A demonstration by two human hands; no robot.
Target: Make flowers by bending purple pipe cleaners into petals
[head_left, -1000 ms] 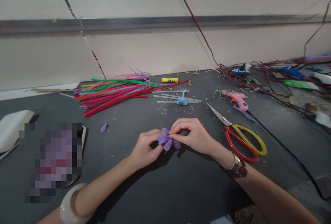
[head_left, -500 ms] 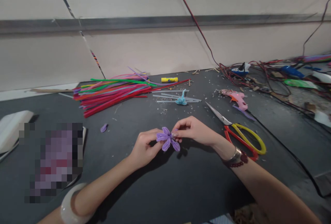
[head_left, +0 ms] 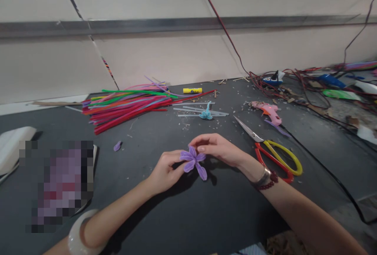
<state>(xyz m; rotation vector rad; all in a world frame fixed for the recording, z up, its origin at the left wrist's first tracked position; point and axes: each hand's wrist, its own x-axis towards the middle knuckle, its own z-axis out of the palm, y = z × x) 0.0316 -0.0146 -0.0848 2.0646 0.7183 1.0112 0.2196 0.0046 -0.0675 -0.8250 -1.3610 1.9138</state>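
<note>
Far left on my feed: one white block [head_left: 16, 147], smooth, round-cornered. Beside it, one flat item [head_left: 63, 180], its face blurred out. One glossy white bangle [head_left: 75, 233] on the left forearm. One loose purple petal [head_left: 117, 146], fuzzy, teardrop-shaped, on the dark table [head_left: 188, 219]. Behind it, one bundle of pipe cleaners [head_left: 129, 107]: soft, straight, mostly red and pink, with some green.

Left hand [head_left: 166, 172]: thumb and forefinger pinching the edge of the purple flower [head_left: 194, 162]. I log the flower between the two hands – just right of the left fingertips, directly below the right ones. Five plush petals radiate; the longest points down and right, toward the wearer. The left hand has the plainer hold.

Beyond: one yellow tube [head_left: 192, 90]; translucent sticks [head_left: 187, 109]; one pale blue fuzzy piece [head_left: 206, 114] with a curled stem.

Right hand [head_left: 219, 151]: fingers curved, thumb at the upper right petal – whether they press, I cannot tell.

Farther right: scissors [head_left: 258, 140], steel blades, one red and one yellow loop; one pink glue gun [head_left: 273, 114], hard plastic, corded.
</note>
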